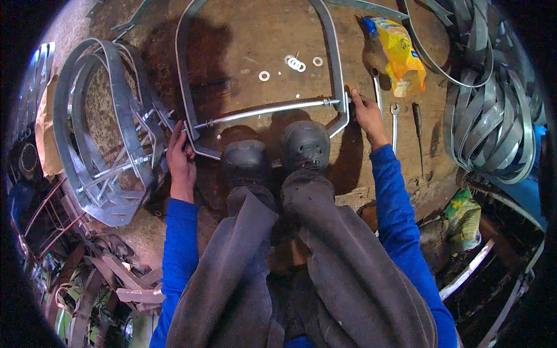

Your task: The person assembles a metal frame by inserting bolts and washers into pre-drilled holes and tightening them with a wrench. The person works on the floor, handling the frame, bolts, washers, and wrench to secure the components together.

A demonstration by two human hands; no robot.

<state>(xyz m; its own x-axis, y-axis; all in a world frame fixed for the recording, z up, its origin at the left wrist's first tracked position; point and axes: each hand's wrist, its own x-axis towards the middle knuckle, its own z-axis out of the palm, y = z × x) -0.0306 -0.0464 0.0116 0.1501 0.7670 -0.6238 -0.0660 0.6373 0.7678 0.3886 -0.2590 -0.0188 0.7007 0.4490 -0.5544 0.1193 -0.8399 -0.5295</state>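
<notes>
A large bent metal strap hoop (181, 64) lies on the brown board in front of my shoes. Across its lower part runs a threaded rod (267, 112) with nuts near both ends. Against the hoop's left side, where the rod meets it, my left hand (182, 165) has its fingers curled and touching the strap. At the opposite side my right hand (370, 120) pinches the rod's end just outside the strap, thumb and fingers together. Several loose washers (296, 63) are scattered on the board inside the hoop.
Finished-looking hoops (104, 52) stand stacked at the left. To the right lie a wrench (395, 124), a screwdriver (418, 133) and a yellow plastic bag (399, 55). A pile of metal straps (487, 122) fills the far right. Wood scraps (136, 296) lie lower left.
</notes>
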